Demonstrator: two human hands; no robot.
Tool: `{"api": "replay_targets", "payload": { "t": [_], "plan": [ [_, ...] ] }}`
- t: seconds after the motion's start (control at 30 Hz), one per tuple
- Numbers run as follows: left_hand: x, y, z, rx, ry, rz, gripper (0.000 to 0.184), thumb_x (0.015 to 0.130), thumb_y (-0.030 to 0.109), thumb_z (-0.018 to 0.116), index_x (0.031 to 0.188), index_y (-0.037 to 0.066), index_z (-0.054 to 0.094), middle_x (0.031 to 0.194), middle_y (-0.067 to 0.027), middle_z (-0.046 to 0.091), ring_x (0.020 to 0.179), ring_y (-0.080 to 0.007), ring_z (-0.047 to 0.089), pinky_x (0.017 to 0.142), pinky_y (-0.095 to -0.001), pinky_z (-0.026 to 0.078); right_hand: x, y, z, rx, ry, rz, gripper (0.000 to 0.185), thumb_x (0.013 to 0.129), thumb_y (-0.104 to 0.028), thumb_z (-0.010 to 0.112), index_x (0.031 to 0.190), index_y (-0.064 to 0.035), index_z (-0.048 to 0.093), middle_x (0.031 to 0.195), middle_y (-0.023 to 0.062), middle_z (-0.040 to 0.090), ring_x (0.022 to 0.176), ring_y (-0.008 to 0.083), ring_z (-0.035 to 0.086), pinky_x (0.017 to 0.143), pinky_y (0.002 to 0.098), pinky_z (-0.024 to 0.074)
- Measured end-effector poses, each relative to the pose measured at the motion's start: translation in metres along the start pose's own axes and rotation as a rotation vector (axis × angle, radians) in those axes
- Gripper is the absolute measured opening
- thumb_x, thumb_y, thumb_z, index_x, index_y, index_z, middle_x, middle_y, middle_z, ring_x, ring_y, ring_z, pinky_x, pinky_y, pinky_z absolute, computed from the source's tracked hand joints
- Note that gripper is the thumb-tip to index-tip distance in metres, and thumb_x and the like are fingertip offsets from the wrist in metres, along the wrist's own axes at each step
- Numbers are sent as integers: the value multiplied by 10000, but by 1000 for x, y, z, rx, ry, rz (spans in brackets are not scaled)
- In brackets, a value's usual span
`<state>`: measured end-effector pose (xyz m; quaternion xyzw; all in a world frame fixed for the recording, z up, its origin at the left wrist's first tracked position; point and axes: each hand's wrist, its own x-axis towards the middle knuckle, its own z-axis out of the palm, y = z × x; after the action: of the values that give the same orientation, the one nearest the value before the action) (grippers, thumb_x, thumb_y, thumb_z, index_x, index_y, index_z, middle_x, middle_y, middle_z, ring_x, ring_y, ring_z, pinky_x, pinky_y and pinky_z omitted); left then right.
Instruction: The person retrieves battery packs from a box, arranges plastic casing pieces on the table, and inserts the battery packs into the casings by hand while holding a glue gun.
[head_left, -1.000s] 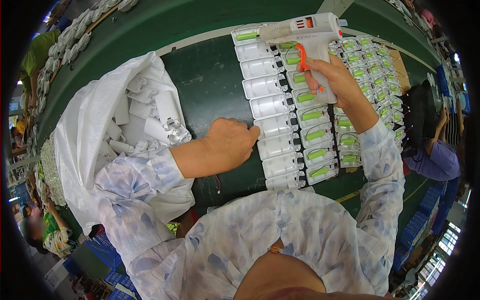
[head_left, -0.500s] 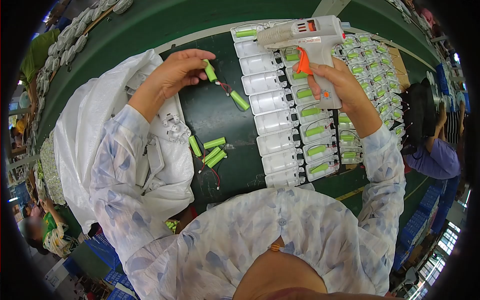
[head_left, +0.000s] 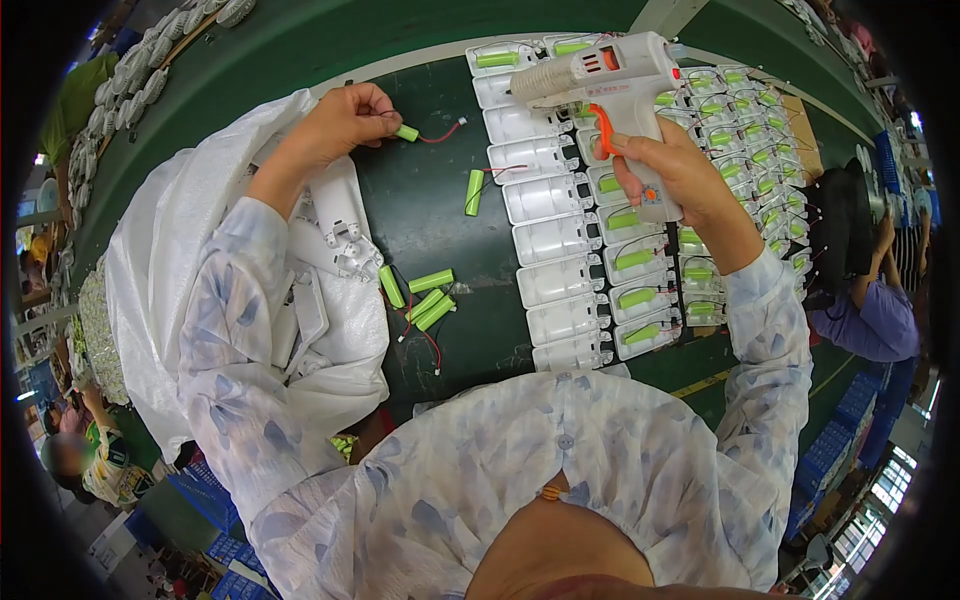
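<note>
My left hand pinches a green battery by one end above the dark table, and its red lead with a white plug trails to the right. A second green battery lies below it, near the white plastic housings. Wrapped round the handle of a white hot glue gun, my right hand has its fingers by the orange trigger. The gun's nozzle points left over the housings. Several green batteries with leads lie loose lower on the table.
A white sack holding white plastic parts lies at the left. To the right, rows of housings with green batteries cover the surface. A person in a purple top sits at far right; others are at far left.
My left hand has drawn slightly up and left with one battery. The other battery, near it before, now lies separately on the table. The glue gun has shifted slightly.
</note>
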<state>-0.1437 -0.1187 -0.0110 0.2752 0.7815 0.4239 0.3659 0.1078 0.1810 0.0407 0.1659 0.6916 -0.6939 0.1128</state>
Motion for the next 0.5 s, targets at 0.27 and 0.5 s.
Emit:
{"api": "replay_targets", "payload": {
  "t": [0.27,0.5],
  "plan": [
    [-9,16,35,877,205,395,121,821,141,709,926,86,689,848,-87,656,793,-287,665,701,-389,539,-4,0,-2,3,41,-10,286,940,-275,588,1051,-11,588,670,41,587,504,98,525,489,257,440],
    [2,19,38,1025,185,513,124,849,148,681,937,62,696,893,-113,632,808,-330,653,719,-408,521,-7,8,-3,76,44,-52,398,958,-271,564,1180,56,606,726,46,612,531,76,515,497,223,445]
  ]
}}
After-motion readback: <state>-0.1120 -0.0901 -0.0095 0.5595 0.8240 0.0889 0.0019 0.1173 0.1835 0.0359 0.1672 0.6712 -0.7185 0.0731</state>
